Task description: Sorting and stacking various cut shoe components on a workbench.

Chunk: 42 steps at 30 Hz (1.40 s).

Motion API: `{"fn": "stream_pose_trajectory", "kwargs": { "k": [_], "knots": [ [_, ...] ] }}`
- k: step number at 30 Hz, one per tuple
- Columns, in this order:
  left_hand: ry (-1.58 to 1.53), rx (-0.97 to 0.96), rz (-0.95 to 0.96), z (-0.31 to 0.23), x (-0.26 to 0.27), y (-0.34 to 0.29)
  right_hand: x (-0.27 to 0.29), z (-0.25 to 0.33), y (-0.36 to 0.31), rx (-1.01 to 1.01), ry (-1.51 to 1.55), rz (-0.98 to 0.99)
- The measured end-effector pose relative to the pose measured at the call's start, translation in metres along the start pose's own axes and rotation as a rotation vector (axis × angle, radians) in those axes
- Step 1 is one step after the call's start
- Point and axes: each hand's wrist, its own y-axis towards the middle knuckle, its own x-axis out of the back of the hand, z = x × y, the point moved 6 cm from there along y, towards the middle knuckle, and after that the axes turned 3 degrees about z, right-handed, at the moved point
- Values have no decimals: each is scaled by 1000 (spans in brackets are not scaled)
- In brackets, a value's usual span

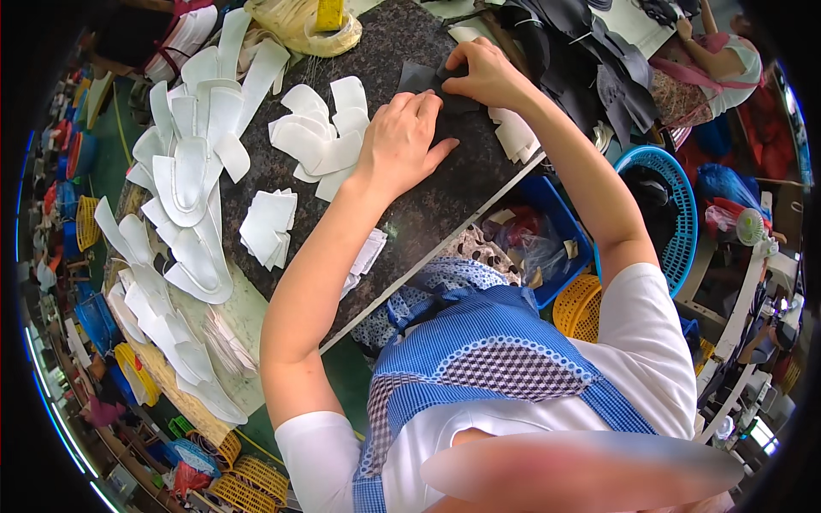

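Note:
My left hand (404,141) rests over the dark speckled tabletop (351,56), fingers lying together and the thumb spread away. Its fingertips are beside a small black flat piece (416,77). Just to the right, my right hand (486,79) curves thumb and index finger around the edge of another black piece (443,70); part of that piece is hidden by the fingers. White cut pieces (321,132) lie in a loose pile left of my left hand. Smaller white pieces (268,227) are stacked nearer, and more pale pieces (515,135) sit under my right wrist.
Large white curved pieces (190,175) overlap along the left side. A yellowish bundle (304,27) lies at the far edge, black pieces (599,73) at the far right. Below the table's right edge stand a blue bin (560,214) and a round blue basket (688,218). Another person (714,73) sits at upper right.

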Motion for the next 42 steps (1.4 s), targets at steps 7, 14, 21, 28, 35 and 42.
{"fn": "stream_pose_trajectory", "kwargs": {
  "k": [7,14,21,28,35,42],
  "knots": [
    [-17,-8,-21,-1,4,1,9,12,-8,-157,427,249],
    [-66,77,73,5,3,3,11,24,-20,108,124,183],
    [-83,117,120,11,5,0,9,32,-25,164,-102,142],
    [-148,145,118,10,7,-9,7,26,-19,144,33,107],
    [-96,103,-367,-12,69,-33,59,101,-39,386,241,-149],
    [-734,623,-249,-47,84,-149,14,175,-114,287,836,274]
  ]
}}
